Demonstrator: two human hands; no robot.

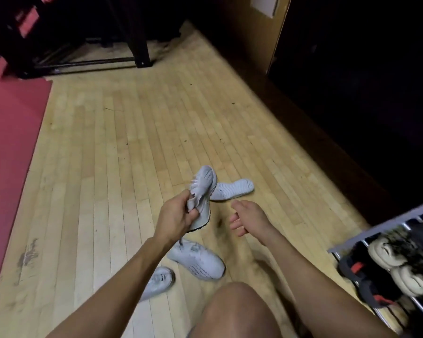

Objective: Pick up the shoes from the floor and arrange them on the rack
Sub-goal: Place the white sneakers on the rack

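White knit sneaker (202, 191) hangs above the wooden floor (108, 154), pinched at its collar by the left hand (175, 217), while the right hand (248, 217) hovers beside it loosely spread, three more shoes lying below and the rack (376, 230) at right.

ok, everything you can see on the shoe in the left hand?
The held sneaker is pale grey-white and looks knit, with a dotted side pattern, loose laces and a dark outsole edge. The left hand pinches its collar, holding it off the floor, toe pointing up and away. It overlaps the overturned sneaker behind it.
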